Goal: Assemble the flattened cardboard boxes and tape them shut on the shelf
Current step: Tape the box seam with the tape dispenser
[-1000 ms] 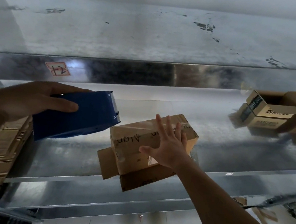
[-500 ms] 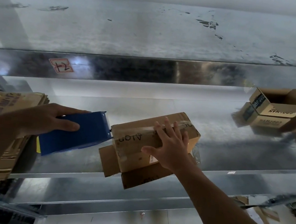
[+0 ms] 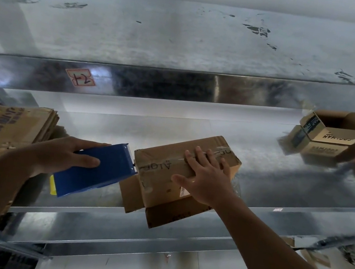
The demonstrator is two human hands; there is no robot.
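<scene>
A small brown cardboard box (image 3: 167, 167) stands on the metal shelf (image 3: 281, 173), its lower flaps sticking out over the front edge. Clear tape runs along its top. My right hand (image 3: 205, 180) lies flat on the box's top, fingers spread. My left hand (image 3: 65, 155) grips a blue tape dispenser (image 3: 97, 170), whose toothed end touches the box's left edge.
A stack of flattened cardboard boxes (image 3: 4, 129) lies at the left of the shelf. Two assembled open boxes (image 3: 332, 136) are stacked at the far right. An upper shelf's edge with a red "12" label (image 3: 80, 77) hangs overhead. Scraps lie on the floor at lower right.
My left hand has brought the tape dispenser down and right until its blade end meets the box. My right hand has slid further up onto the box top.
</scene>
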